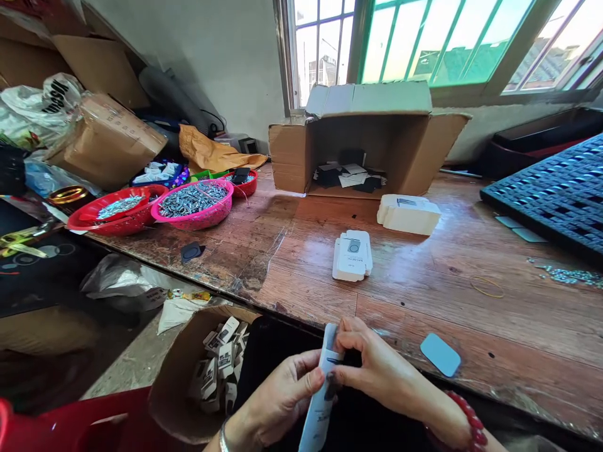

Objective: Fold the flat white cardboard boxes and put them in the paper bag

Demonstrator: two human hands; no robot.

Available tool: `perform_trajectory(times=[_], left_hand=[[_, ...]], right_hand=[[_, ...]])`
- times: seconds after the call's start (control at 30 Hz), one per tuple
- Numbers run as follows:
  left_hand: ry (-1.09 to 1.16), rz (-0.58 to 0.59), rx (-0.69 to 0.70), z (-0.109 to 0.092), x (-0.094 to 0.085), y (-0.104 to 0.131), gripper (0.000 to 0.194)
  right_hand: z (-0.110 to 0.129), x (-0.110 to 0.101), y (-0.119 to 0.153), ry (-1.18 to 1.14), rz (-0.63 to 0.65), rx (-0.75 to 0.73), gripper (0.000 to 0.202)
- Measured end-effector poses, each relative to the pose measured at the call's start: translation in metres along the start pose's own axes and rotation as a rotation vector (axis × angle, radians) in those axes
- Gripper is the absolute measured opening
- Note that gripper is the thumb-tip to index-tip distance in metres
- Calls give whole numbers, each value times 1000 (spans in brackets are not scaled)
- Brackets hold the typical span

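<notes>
A narrow white printed card box [316,411] is held upright on edge over my lap, below the table's front edge. My left hand [287,392] grips it from the left, thumb on its near face. On the other side my right hand [365,358] pinches at its upper part, where a small dark piece shows between the fingers. A stack of flat white printed cards [353,256] lies on the table ahead, with a larger white stack [409,215] behind it. A light blue rounded plate [440,355] rests near the table edge, right of my right hand.
An open cardboard box [287,158] holds black and white pieces. Pink [198,221] and red [117,223] baskets with metal parts stand left. Below the table, a carton [176,389] holds small boxes. A black grid tray [556,182] and rubber band [487,287] are at right.
</notes>
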State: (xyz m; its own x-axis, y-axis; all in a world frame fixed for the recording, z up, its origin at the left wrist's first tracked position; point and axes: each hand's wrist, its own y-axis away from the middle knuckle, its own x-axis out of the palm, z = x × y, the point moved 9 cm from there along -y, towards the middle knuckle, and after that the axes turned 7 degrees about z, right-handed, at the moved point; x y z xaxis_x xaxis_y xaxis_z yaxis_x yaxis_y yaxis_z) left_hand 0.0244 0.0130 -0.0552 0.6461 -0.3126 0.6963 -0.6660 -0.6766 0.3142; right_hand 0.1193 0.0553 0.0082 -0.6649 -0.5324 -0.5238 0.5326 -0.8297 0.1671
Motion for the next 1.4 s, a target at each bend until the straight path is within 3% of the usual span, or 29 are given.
perform_trajectory(times=[0.17,0.2,0.27,0.37,0.5,0.57,0.7,0.8,1.0,1.23,1.4], left_hand=[[18,-212,75,-8,-28,1,43],[23,-239,100,-10,-31,2,42],[17,-278,150,-14,-35,4,41],[-45,-324,202,-18,-40,6,39],[-178,-400,269,-22,-48,9,39],[-214,-436,294,-22,-54,11,39],[-208,-482,277,-12,-65,17,55],[-186,-475,307,-5,-67,23,72],[-255,-435,355,5,-65,37,54],[-294,-416,306,27,-72,44,52],[-486,-362,275,29,-71,47,29]], right_hand=[[-29,-4,9,-220,-398,42,28],[-36,3,8,-320,-399,52,30],[-42,25,3,-502,-278,25,24],[-37,47,2,-509,-153,-23,28],[-33,40,12,-175,-336,-28,37],[-35,43,12,-131,-348,-24,38],[-49,56,11,-415,-325,-2,29],[-55,59,14,-622,-382,-18,37],[-66,65,22,-691,-447,23,34],[-74,80,26,-643,-297,99,34],[-67,83,27,-533,-213,90,35]])
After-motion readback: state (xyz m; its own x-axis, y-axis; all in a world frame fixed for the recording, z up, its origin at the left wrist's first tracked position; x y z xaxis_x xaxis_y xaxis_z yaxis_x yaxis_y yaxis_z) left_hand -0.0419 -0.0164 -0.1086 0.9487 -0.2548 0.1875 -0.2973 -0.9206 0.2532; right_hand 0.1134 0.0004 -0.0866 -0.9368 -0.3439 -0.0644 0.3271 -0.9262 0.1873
